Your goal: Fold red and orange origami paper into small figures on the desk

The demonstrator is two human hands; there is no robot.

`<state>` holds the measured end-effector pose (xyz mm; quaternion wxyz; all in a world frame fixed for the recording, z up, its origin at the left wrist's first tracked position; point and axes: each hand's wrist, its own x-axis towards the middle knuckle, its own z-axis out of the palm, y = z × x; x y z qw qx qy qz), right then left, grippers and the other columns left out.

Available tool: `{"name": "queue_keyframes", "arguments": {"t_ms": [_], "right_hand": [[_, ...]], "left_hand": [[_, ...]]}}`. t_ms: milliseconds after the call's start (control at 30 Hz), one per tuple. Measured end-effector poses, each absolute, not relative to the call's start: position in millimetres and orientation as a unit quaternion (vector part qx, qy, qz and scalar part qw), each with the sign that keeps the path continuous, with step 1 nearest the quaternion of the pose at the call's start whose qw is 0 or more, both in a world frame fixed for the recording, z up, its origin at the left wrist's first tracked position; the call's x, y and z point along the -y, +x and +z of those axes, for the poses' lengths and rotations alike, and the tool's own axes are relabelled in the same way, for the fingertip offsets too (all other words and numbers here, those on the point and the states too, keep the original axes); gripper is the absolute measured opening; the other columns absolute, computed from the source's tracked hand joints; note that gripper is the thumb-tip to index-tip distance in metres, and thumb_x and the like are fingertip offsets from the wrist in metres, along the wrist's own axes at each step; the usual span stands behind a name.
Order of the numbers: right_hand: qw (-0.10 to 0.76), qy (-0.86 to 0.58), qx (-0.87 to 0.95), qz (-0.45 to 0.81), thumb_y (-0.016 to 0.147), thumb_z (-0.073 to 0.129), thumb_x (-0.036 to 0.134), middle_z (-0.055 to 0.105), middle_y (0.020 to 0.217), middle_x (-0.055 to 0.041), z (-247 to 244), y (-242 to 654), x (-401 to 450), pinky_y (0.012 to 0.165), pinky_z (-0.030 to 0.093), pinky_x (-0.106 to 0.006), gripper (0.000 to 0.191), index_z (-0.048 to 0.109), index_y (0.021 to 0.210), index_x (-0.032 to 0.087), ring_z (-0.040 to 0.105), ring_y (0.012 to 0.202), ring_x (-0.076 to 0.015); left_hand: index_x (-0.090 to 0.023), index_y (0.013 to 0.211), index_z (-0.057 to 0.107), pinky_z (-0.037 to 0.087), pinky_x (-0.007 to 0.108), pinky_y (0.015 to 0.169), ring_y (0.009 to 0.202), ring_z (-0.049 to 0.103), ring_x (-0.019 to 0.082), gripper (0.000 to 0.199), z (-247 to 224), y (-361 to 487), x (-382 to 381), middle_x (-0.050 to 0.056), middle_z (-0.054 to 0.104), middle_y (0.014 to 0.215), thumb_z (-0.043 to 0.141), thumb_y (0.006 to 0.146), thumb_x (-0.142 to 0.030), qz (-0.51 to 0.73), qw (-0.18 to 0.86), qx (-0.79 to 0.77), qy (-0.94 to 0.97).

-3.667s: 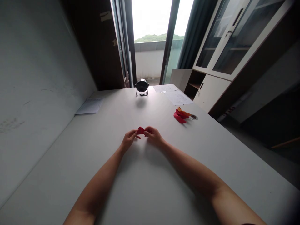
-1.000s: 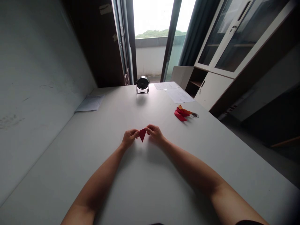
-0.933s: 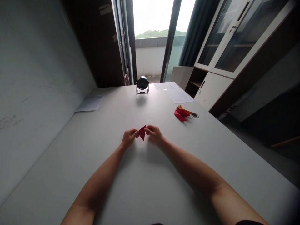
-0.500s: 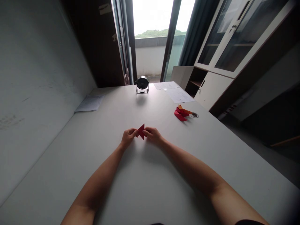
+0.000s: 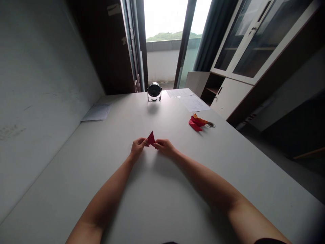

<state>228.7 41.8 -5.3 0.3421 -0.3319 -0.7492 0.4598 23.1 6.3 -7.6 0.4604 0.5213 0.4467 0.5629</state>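
A small red folded paper point(image 5: 151, 138) is held between my two hands above the middle of the white table point(image 5: 162, 203), one point facing up and away. My left hand point(image 5: 138, 146) pinches its left corner between thumb and fingers. On the other side, my right hand point(image 5: 164, 146) grips the lower right corner. Fine folds in the paper are too small to make out.
Red and orange folded papers point(image 5: 196, 122) lie to the right beside a roll of tape point(image 5: 210, 125). A round black device point(image 5: 154, 91) stands at the far edge. Paper sheets point(image 5: 194, 103) lie back right, and more papers point(image 5: 97, 112) lie by the left wall.
The red paper has turned, so its point now faces up and away, and it has shifted slightly left. My left hand has moved slightly left. Both hands still hold the paper.
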Motion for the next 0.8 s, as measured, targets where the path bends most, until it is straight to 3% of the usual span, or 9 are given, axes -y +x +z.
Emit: {"name": "queue_keyframes", "arguments": {"t_ms": [167,600,800], "right_hand": [[0.337,-0.341,0.752,0.453,0.09,0.059,0.047,0.065,0.068,-0.0012,-8.6,228.9,-43.1,0.06,0.042,-0.024,0.032,0.067,0.08,0.017,0.058,0.062,-0.0134],[0.327,-0.363,0.78,0.392,0.092,0.054,0.044,0.057,0.062,0.0031,-6.6,228.0,-40.3,0.055,0.033,-0.023,0.032,0.059,0.073,0.019,0.045,0.056,-0.0104],[0.374,-0.333,0.72,0.481,0.093,0.054,0.052,0.059,0.063,0.0009,-3.6,227.7,-40.3,0.059,0.038,-0.025,0.039,0.059,0.073,0.019,0.05,0.059,-0.0123]], "left_hand": [[-0.013,0.09,0.073,0.056,0.033,0.073,0.069,0.067,0.017,0.033,-8.8,22.8,-7.2,0.006,0.072,0.073,0.073,0.083,-0.045,0.575,0.47,-0.441,0.504],[-0.013,0.093,0.073,0.056,0.034,0.075,0.071,0.067,0.017,0.033,-11.2,21.2,-8.1,0.007,0.072,0.076,0.072,0.084,-0.044,0.577,0.477,-0.429,0.506],[-0.014,0.095,0.071,0.052,0.028,0.066,0.067,0.062,0.014,0.031,-13.1,22.2,-10.9,0.003,0.067,0.074,0.072,0.085,-0.044,0.574,0.472,-0.423,0.518]]}}
